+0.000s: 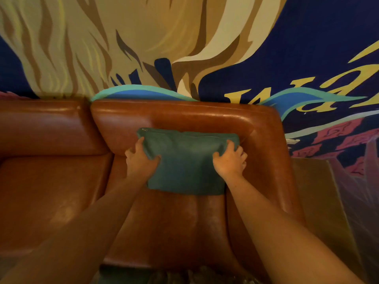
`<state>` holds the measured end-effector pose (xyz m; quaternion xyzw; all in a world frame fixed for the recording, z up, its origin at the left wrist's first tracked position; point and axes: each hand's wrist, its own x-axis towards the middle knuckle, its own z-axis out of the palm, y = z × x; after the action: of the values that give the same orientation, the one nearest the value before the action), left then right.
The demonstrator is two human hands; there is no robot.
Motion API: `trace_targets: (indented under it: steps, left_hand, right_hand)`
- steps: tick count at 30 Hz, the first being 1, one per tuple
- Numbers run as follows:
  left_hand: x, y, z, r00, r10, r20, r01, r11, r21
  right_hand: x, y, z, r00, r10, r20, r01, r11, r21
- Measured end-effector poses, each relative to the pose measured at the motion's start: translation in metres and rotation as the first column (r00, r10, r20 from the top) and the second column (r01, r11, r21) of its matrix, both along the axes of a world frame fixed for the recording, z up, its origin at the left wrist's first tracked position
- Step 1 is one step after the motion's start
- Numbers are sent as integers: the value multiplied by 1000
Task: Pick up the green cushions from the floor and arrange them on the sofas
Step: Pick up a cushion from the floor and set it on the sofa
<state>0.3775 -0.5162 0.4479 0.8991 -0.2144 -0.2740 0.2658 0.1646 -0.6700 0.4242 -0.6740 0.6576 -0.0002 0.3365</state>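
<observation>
A green cushion (185, 160) leans against the backrest of a brown leather sofa (205, 117), over its right-hand seat. My left hand (140, 157) grips the cushion's left edge, thumb on the front. My right hand (230, 159) grips its right edge the same way. A zip runs along the cushion's top edge. Its lower edge rests on the seat (184, 222).
A second brown seat section (47, 191) adjoins on the left. The sofa's right armrest (266, 181) stands beside the cushion, with a brown surface (320, 201) beyond it. A painted mural wall (266, 58) rises behind the sofa. Dark patterned floor (184, 276) shows at the bottom edge.
</observation>
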Motion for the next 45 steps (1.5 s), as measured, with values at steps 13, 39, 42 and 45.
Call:
trace_targets:
  steps: [13, 39, 42, 45]
  left_hand:
    - [-79, 176, 59, 962, -221, 163, 216, 975, 48]
    - [-276, 394, 93, 933, -167, 319, 148, 985, 83]
    - [-317, 413, 92, 938, -118, 325, 92, 991, 93]
    - [-355, 434, 94, 940, -82, 332, 52, 994, 99]
  right_hand:
    - [-49, 197, 66, 984, 168, 54, -166, 985, -37]
    - [-208, 370, 119, 777, 628, -46, -628, 770, -109]
    - [-252, 375, 118, 726, 685, -56, -687, 720, -100]
    - [-285, 382, 119, 690, 721, -56, -723, 683, -105]
